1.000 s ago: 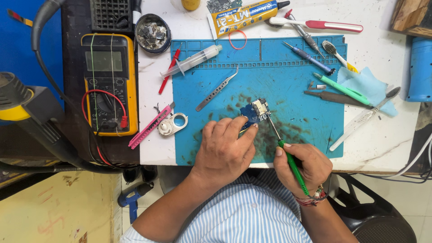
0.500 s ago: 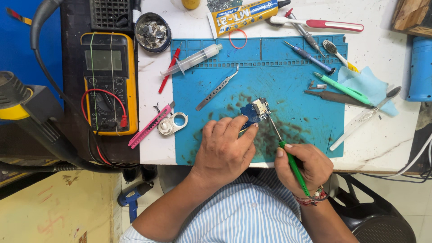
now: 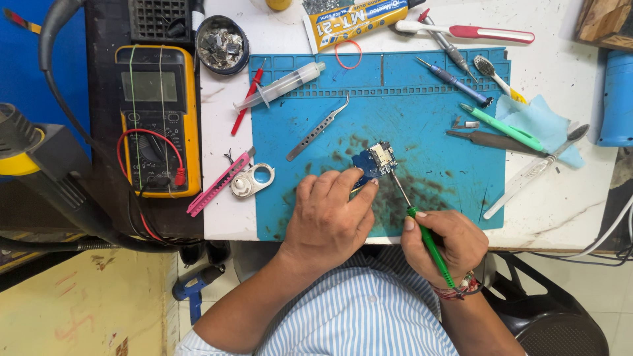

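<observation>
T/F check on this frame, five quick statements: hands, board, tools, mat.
1. The right hand holds a green-handled tool. True.
2. The tool's tip meets the small blue circuit board. True.
3. The left hand grips the syringe. False: the syringe lies untouched at the blue mat's upper left; the left hand steadies the board.
4. The multimeter sits on the mat. False: the yellow multimeter lies left of it.
5. Metal tweezers lie on the mat. True.

1. The left hand [image 3: 328,221] lies palm down on the blue rubber work mat [image 3: 422,79], fingertips pinching at the mat's middle.
2. The right hand [image 3: 443,242] sits just right of it at the mat's near edge, fingers curled in a pen grip, wrist bent back.
</observation>
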